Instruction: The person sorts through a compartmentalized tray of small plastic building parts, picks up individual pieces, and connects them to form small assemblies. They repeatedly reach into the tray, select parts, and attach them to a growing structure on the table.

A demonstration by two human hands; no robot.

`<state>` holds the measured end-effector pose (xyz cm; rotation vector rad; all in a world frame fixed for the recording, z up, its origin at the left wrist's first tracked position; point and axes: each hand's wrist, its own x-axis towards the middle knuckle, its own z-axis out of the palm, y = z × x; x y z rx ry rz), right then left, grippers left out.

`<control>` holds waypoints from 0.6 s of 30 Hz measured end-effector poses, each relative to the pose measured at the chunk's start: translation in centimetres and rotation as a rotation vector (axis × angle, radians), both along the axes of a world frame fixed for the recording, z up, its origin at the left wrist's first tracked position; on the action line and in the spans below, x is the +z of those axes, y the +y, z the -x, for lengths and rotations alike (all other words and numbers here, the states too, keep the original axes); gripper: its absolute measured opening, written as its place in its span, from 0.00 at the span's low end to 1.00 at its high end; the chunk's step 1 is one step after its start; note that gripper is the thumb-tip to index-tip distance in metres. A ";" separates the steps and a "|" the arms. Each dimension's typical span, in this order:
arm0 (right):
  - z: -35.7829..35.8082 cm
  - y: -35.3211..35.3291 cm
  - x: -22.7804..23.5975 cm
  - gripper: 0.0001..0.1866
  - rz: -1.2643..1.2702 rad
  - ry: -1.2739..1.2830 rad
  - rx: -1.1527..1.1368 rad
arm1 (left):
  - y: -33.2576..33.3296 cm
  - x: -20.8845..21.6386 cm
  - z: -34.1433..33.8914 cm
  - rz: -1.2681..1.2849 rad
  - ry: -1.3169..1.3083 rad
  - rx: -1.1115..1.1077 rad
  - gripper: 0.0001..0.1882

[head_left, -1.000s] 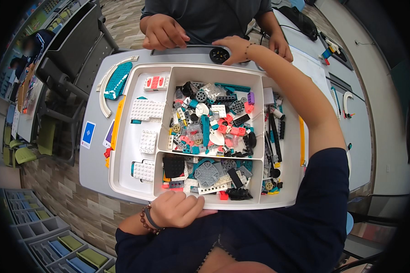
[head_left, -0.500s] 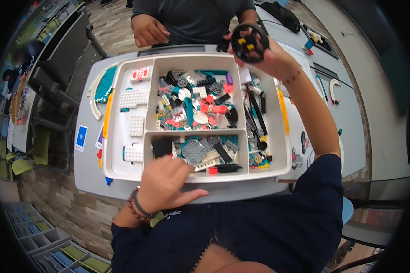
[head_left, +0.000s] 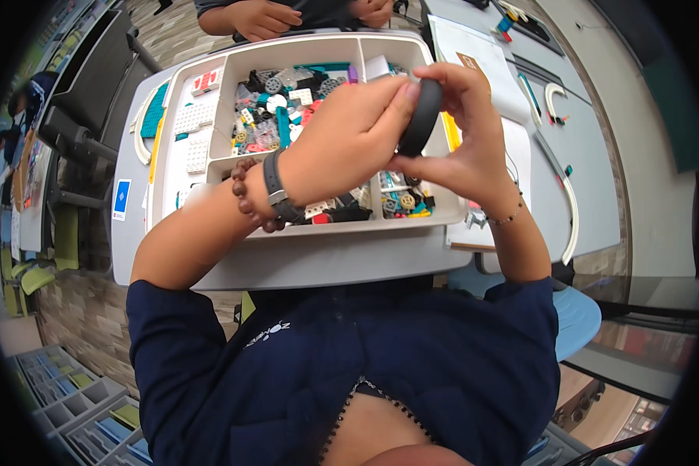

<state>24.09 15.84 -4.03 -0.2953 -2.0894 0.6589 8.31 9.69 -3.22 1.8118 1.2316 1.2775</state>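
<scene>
The left hand (head_left: pixel 351 136) and the right hand (head_left: pixel 474 149) both hold one black wheel (head_left: pixel 423 119), snug between them. Below this grip is a white tray (head_left: pixel 412 226) with small, bright toy bricks (head_left: pixel 281 101).

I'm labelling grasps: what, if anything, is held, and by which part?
A black wheel, by its outer rim, in the right hand; the left hand meets its side, exact contact hidden.
</scene>
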 end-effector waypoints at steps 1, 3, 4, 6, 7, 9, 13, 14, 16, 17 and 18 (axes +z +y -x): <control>-0.4 0.0 -0.1 0.39 0.031 0.021 -0.009 | 0.5 -0.2 -0.6 -0.072 0.023 0.011 0.17; -1.1 0.2 -0.4 0.38 0.050 0.053 -0.025 | 1.4 -0.7 -1.3 -0.222 0.066 0.043 0.17; -1.4 0.3 -0.6 0.38 0.059 0.069 -0.030 | 1.7 -0.6 -1.5 -0.195 0.088 0.017 0.17; -2.1 0.3 -0.9 0.38 0.078 0.073 -0.050 | 2.1 -0.7 -2.0 -0.192 0.089 -0.024 0.18; -2.4 0.2 -1.0 0.38 0.087 0.076 -0.058 | 2.3 -0.8 -2.2 -0.191 0.090 -0.043 0.18; -2.7 0.1 -1.1 0.37 0.093 0.067 -0.069 | 2.5 -1.2 -2.3 -0.179 0.109 -0.055 0.17; -3.0 0.3 -1.9 0.37 0.137 0.066 -0.059 | 2.8 -2.0 -2.5 -0.151 0.103 -0.059 0.17; -3.1 0.4 -2.1 0.37 0.145 0.067 -0.053 | 3.0 -2.3 -2.6 -0.171 0.087 -0.058 0.17; -3.2 0.2 -2.4 0.37 0.188 0.059 -0.069 | 3.1 -2.5 -2.5 -0.111 0.093 -0.081 0.17; -3.2 0.1 -2.6 0.37 0.209 0.054 -0.074 | 3.1 -2.7 -2.5 -0.081 0.095 -0.088 0.17; -3.2 0.2 -2.9 0.37 0.228 0.051 -0.077 | 3.2 -2.9 -2.5 -0.070 0.083 -0.088 0.17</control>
